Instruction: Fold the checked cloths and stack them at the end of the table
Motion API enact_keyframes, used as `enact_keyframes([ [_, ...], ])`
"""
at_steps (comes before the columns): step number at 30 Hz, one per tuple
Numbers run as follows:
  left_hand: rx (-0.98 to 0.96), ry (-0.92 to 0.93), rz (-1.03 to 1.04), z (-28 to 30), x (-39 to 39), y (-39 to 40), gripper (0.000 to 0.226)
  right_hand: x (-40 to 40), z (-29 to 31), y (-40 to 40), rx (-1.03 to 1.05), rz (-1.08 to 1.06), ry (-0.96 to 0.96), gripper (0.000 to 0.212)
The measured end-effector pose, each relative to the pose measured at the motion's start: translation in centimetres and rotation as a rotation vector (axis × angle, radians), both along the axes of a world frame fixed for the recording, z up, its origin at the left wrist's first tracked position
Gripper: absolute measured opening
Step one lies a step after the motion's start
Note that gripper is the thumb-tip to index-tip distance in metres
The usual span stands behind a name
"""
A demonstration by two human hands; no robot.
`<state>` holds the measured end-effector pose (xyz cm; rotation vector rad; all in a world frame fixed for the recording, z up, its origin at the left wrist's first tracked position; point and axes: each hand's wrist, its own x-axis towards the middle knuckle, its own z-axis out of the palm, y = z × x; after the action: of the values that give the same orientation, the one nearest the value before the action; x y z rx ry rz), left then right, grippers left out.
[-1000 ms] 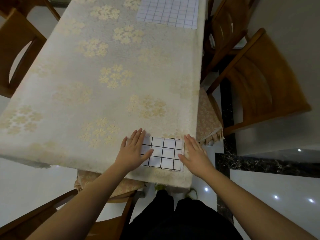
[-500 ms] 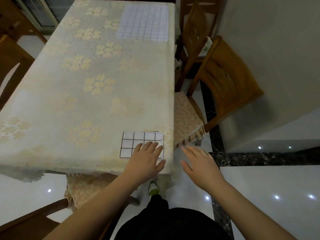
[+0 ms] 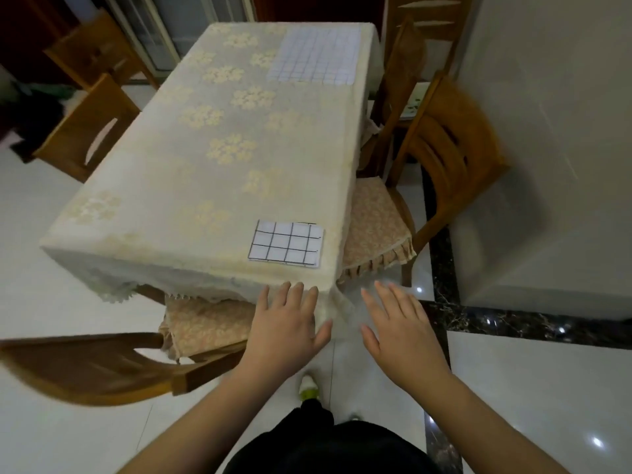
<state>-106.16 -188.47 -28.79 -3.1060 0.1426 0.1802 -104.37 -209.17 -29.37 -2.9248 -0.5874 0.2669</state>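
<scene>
A small folded white cloth with a black check (image 3: 286, 245) lies flat near the table's near right corner. A larger checked cloth (image 3: 316, 56) lies spread out at the far right end of the table (image 3: 191, 159). My left hand (image 3: 285, 325) hovers below the table's near edge with straight spread fingers, off the folded cloth. My right hand (image 3: 400, 323) is open over the floor, to the right of the table corner. Neither hand holds anything.
The table wears a cream flowered tablecloth. Wooden chairs stand around it: one at the near left (image 3: 99, 367), two on the right (image 3: 444, 155), two on the left (image 3: 89, 124). A white wall (image 3: 547, 165) rises at the right. My foot (image 3: 309, 386) is on the tiled floor.
Both hands have come off the folded cloth and drawn back past the table's near edge. The view has pulled back and now takes in the whole table.
</scene>
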Motion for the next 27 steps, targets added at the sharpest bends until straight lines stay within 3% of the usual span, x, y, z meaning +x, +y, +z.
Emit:
enact_keyframes([
  [13,0.003,-0.041,0.498,1.9,-13.4,9.3,0.067,-4.3,1.4,12.8,0.041,0.437,0.005,0.054],
  [23,-0.06,-0.013,0.839,2.5,-27.7,16.8,0.073,-13.9,1.6,25.8,0.056,0.787,0.042,0.054],
  [27,-0.061,-0.03,0.946,1.6,-34.6,20.7,0.068,-20.0,1.7,31.1,0.041,0.881,0.015,0.066],
])
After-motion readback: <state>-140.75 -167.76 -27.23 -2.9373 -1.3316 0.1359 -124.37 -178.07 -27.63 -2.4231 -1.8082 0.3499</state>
